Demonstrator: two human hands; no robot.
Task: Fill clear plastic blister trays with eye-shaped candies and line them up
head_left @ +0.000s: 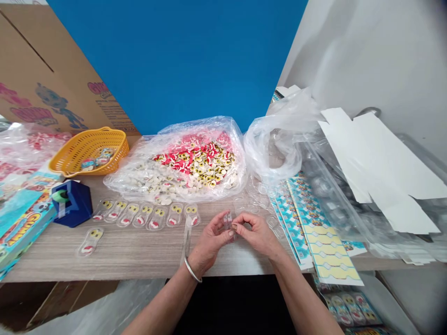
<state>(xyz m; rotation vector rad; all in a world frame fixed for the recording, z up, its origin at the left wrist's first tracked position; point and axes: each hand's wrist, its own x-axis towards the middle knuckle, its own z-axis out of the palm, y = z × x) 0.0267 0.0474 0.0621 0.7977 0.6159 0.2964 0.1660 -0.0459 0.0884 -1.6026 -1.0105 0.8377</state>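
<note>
My left hand (212, 240) and my right hand (257, 233) meet above the wooden table (139, 251), both pinching a small clear plastic blister shell (228, 220) between their fingertips. A silver bangle sits on my left wrist. Just left of my hands lies a row of several filled clear blisters (146, 215), each holding a yellow and a red-white gummy. One more filled blister (90, 241) lies apart, nearer the table's front edge. Behind the row, an open clear bag of loose gummy candies (188, 163) is spread out.
A yellow basket (91, 150) and a blue tape dispenser (71, 202) stand at the left, beside colourful boxes (21, 223) and a cardboard carton (42, 79). Right of my hands lie printed backing cards (316, 228), a bag of empty clear shells (279, 144) and flat white cartons (377, 163).
</note>
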